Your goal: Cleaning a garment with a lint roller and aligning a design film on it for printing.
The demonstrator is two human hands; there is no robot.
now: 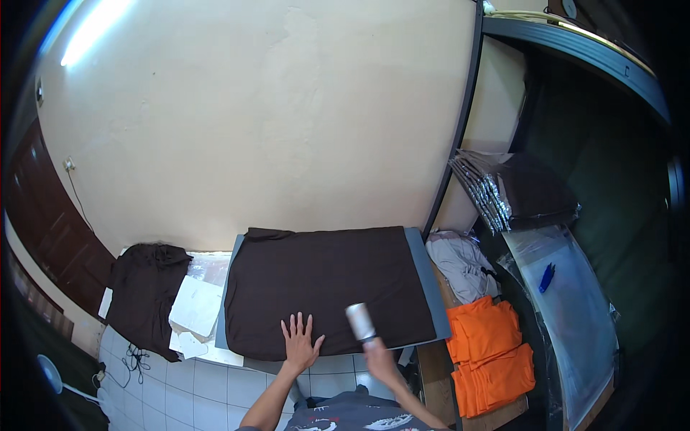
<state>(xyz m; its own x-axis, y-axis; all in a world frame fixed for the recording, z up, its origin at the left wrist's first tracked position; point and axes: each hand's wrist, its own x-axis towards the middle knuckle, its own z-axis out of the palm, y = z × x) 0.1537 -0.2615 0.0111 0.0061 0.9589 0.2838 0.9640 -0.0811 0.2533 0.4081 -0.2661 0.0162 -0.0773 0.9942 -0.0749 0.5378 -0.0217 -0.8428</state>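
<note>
A dark brown garment or cloth [327, 276] lies spread over a blue-grey board [424, 276] in front of me. My left hand [301, 346] rests flat near the cloth's front edge, fingers spread, holding nothing. In my right hand [379, 359] is a lint roller [360, 322], gripped by its dark handle. Its white cylinder points away from me over the front right part of the cloth; whether it touches the fabric I cannot tell.
Left of the board are white sheets [195, 305] and a second dark cloth [147, 294]. Folded orange garments [489, 334], a grey cloth bundle [460, 264], plastic-wrapped dark packs [528, 190], clear plastic sheets [575, 323] and a blue tool [547, 278] lie to the right. A cable [134, 361] is on the tiled floor.
</note>
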